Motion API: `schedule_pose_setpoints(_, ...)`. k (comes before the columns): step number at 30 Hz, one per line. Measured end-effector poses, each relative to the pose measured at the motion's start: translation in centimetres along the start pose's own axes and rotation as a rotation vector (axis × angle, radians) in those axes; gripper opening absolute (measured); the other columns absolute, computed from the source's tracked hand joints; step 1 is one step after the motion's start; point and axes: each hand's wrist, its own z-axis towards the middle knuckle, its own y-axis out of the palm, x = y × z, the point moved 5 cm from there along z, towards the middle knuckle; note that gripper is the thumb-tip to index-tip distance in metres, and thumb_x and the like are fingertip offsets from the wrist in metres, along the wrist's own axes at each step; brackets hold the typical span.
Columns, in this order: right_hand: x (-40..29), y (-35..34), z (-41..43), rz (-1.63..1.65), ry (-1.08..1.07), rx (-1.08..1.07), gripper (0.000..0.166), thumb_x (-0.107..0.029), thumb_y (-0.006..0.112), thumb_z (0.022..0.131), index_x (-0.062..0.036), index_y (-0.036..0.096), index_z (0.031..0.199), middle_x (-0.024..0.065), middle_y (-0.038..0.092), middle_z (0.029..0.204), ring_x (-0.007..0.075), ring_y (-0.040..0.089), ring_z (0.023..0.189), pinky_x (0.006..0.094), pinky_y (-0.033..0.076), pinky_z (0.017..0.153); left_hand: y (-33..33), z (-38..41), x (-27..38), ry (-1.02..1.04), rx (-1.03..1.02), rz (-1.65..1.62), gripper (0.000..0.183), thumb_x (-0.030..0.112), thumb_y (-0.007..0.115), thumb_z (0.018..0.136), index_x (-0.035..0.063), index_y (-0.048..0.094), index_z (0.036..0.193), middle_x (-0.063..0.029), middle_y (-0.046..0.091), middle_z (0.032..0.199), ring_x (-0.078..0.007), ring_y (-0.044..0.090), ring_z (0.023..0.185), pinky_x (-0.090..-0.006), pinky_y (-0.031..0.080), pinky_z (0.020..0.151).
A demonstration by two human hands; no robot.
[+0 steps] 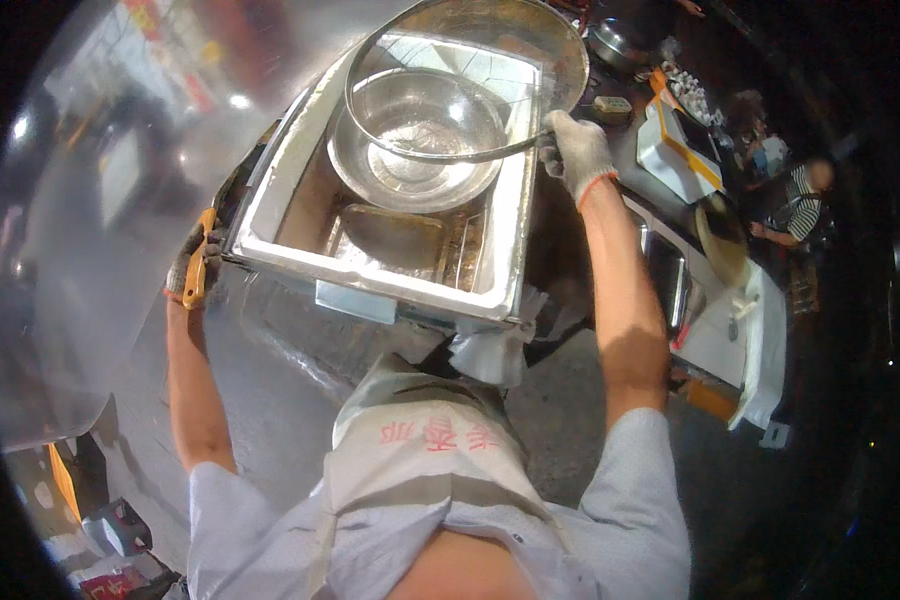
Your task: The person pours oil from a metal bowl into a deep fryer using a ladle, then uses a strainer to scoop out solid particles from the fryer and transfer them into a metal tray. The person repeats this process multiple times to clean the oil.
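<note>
My right hand (581, 150), in a pale knit glove with an orange cuff, grips the edge of a large round see-through piece with a metal rim (450, 159); I cannot tell if it is a sieve or a lid. It tilts over a stainless steel basin (420, 184) inside a white-walled rectangular box (375, 276) on a metal frame. A flat metal tray (390, 232) lies low in the box. At the near left corner, my left hand (180, 266), gloved too, holds a tool by its yellow-brown handle (197, 266); its working end is hidden.
A table (709, 341) on the right bears a dark tray (664, 277) and a white foam box (765, 345). Behind it stands a white box with orange edges (675, 150). A person in a striped top (802, 202) is at far right. Plastic bags (487, 352) hang below the frame.
</note>
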Motion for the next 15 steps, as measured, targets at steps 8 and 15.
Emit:
schedule_pose_setpoints(8,4.2,4.3,1.5,-0.267,0.052,-0.016,0.022,-0.022,0.063,0.087,-0.0011,0.06,0.081,0.0062,0.059,0.065,0.0139,0.055,0.05,0.0294,0.041,0.04,2.2,-0.1,-2.0,0.043,0.013,0.057,0.03,0.022,0.053,0.101,-0.0011,0.051,0.122,-0.0104,0.065,0.086,-0.0172,0.064,0.06,-0.0306,0.06,0.053)
schedule_pose_setpoints(15,7.5,4.2,2.3,-0.197,0.08,-0.053,0.023,-0.022,0.064,0.088,-0.0015,0.06,0.081,0.0049,0.056,0.063,0.0148,0.052,0.047,0.0296,0.04,0.04,3.1,-0.7,-2.4,0.14,0.134,0.094,0.028,0.021,0.055,0.1,-0.0018,0.053,0.117,-0.0066,0.06,0.08,-0.0109,0.061,0.056,-0.0237,0.057,0.049)
